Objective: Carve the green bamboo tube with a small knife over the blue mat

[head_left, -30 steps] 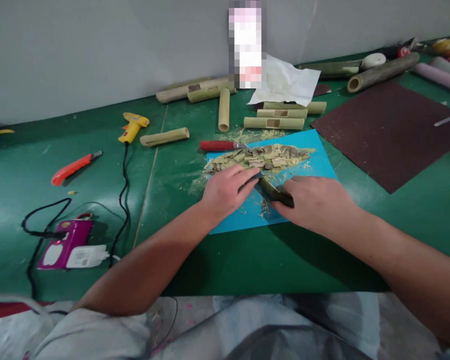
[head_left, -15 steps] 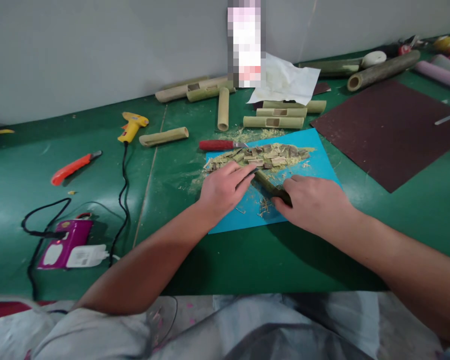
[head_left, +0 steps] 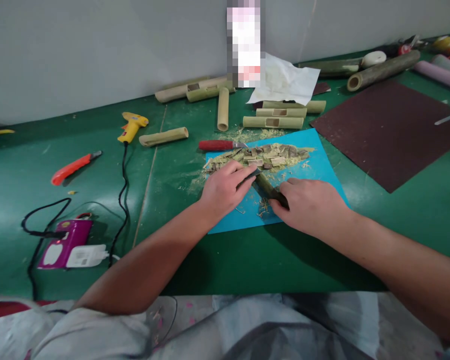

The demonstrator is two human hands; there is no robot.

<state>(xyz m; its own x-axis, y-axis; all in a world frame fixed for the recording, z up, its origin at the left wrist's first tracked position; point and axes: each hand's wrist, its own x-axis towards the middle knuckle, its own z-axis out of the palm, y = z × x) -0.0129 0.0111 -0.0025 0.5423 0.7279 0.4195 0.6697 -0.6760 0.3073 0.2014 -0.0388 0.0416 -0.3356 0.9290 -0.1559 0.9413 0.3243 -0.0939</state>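
Note:
My left hand [head_left: 225,189] pinches a dark, thin, flat piece of sandpaper [head_left: 252,175] between thumb and fingers, pressed at the far end of a bamboo tube [head_left: 265,184]. Wrapped round the near end of that tube is my right hand [head_left: 309,202]. The tube slants over a blue sheet [head_left: 228,222], where bamboo chips and shavings [head_left: 273,156] lie heaped beyond my hands. Behind my left hand rests a red-handled knife [head_left: 217,145], its metal tip by the chips. My palms and fingers hide parts of the tube and the sandpaper.
Several cut bamboo tubes [head_left: 273,122] lie toward the wall, near a white paper [head_left: 285,82]. To the left are a yellow glue gun [head_left: 133,127], an orange cutter [head_left: 73,169] and a purple power strip [head_left: 69,240] with cables. A dark brown sheet [head_left: 390,130] spreads at right.
My right hand has shifted slightly left with the bamboo tube. The sandpaper in my left hand sits slightly further right, along the tube's end.

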